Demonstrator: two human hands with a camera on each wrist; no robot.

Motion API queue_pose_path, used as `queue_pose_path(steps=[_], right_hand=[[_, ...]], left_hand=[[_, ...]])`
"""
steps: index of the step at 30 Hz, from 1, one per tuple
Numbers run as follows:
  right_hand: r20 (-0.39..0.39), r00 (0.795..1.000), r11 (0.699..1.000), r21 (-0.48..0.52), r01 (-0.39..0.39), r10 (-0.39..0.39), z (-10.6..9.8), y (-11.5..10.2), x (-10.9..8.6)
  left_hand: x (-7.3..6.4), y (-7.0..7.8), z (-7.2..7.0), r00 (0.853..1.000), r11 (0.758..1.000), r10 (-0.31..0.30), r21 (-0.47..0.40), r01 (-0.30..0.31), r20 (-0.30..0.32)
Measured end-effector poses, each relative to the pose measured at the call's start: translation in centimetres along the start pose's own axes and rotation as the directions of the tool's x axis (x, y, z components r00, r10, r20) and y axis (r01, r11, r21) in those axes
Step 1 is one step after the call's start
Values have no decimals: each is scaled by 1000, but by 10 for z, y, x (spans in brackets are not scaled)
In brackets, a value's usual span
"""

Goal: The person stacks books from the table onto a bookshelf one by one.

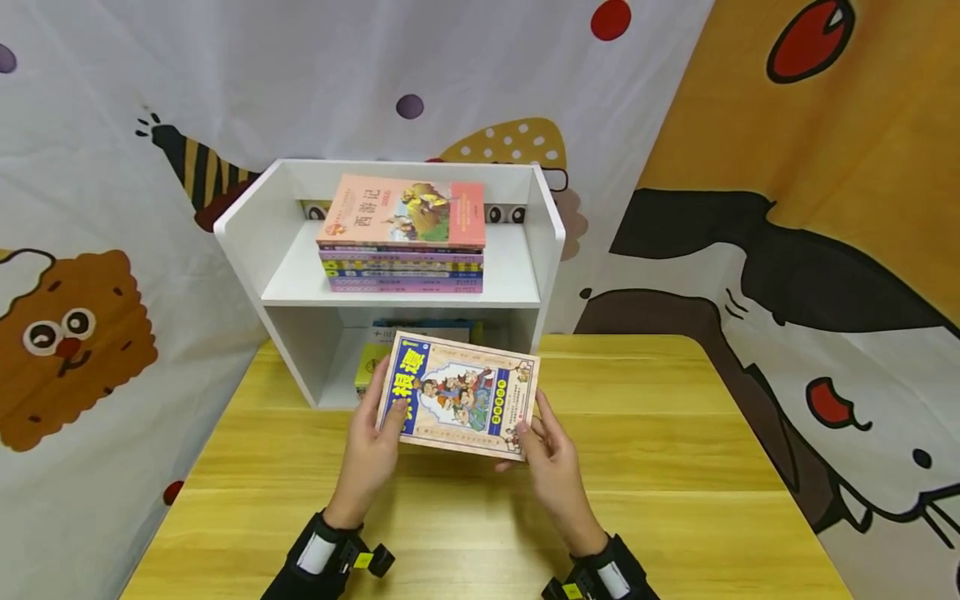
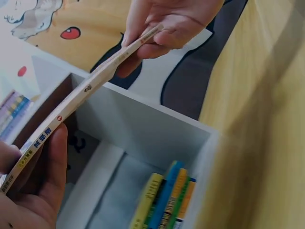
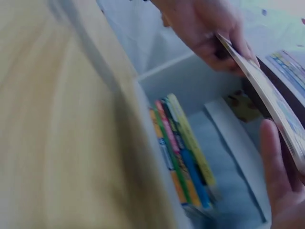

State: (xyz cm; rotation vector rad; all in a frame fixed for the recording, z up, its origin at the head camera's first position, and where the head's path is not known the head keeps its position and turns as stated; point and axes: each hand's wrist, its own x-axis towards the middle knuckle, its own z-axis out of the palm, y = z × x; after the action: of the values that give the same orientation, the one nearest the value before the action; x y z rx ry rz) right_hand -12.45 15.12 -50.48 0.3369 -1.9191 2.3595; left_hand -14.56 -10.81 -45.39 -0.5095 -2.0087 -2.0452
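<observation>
A thin cream book (image 1: 457, 396) with a blue title strip and a cartoon group on its cover is held in the air, tilted, in front of the shelf. My left hand (image 1: 372, 429) grips its left edge, thumb on the cover and fingers behind. At the right edge my right hand (image 1: 551, 458) pinches it near the lower corner. The left wrist view shows the book's spine (image 2: 59, 118) edge-on between both hands. Behind it stands a white two-tier shelf (image 1: 551, 237). Its upper tier bears a stack of books, a pink-orange book (image 1: 408, 212) on top.
Several books (image 3: 178, 148) lie stacked in the lower tier, partly hidden by the held book in the head view. The yellow wooden table (image 1: 660, 467) extends around the shelf. A cartoon-printed cloth (image 1: 480, 67) hangs behind.
</observation>
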Motion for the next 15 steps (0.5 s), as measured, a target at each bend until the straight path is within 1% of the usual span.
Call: queue_pose_path(steps=[1,3,6,9,12,15], right_hand=[[-19,1000,1000,10,8,-8,3,3,-1],[-58,998,1000,-1,16,-16,7,10,-2],[-94,996,999,-54,0,-5,11,19,0],[-80,997,994,-104,-33,25,16,27,9],[-54,997,983,-177,-54,45,20,34,22],[-29,998,965,-254,-68,63,23,37,38]], left_hand=[[-2,-3,0,1000,1000,-13,-2,13,-4],[-6,-9,0,999,999,-46,-11,46,-11],[-10,-19,-3,996,996,-87,3,87,-30],[-8,-29,-9,990,991,-121,47,124,-72],[-3,-37,-19,982,984,-154,78,163,-105],[5,-46,-31,972,977,-198,59,206,-126]])
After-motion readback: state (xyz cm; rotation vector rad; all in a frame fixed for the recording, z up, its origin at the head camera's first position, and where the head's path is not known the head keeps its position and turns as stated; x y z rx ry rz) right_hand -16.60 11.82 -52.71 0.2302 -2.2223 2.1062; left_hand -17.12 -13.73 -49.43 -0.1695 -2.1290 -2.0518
